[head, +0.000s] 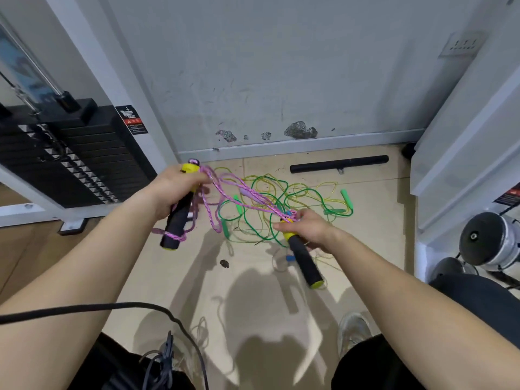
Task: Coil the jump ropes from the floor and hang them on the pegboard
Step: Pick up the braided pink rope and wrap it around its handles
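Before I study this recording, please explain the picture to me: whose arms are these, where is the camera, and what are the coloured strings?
There is no machine here. The single picture comes from a wide-angle camera worn on a person's head, looking down, so the two bare arms are that person's own. The left hand grips one black-and-yellow handle of a pink jump rope. The right hand holds the other handle. The pink cord runs between the hands and hangs in loops. On the floor behind them lies a tangle of green and yellow jump ropes with green handles. A black bar lies by the wall. A weight stack stands on the left and dumbbells are on the right. No pegboard is in view.
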